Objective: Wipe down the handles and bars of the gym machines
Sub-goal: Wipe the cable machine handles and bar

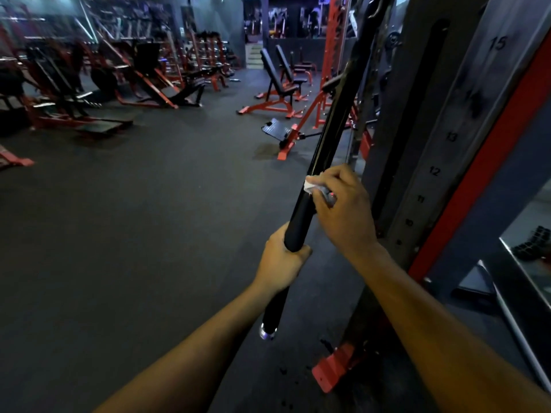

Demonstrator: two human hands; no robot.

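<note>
A long black pull-down bar (334, 114) hangs steeply from the top right down to a chrome end cap near the floor. My left hand (280, 260) grips its padded lower section. Just above, my right hand (343, 210) holds a small white cloth (313, 186) pressed against the bar where the padding ends. The bar's upper end runs out of view at the top.
A dark cable-machine column (441, 138) with numbered holes and a red frame stands right behind the bar. Its red foot (334, 368) sticks out on the floor. Red adjustable benches (277, 93) and other machines (74, 93) stand farther off across the dark rubber floor.
</note>
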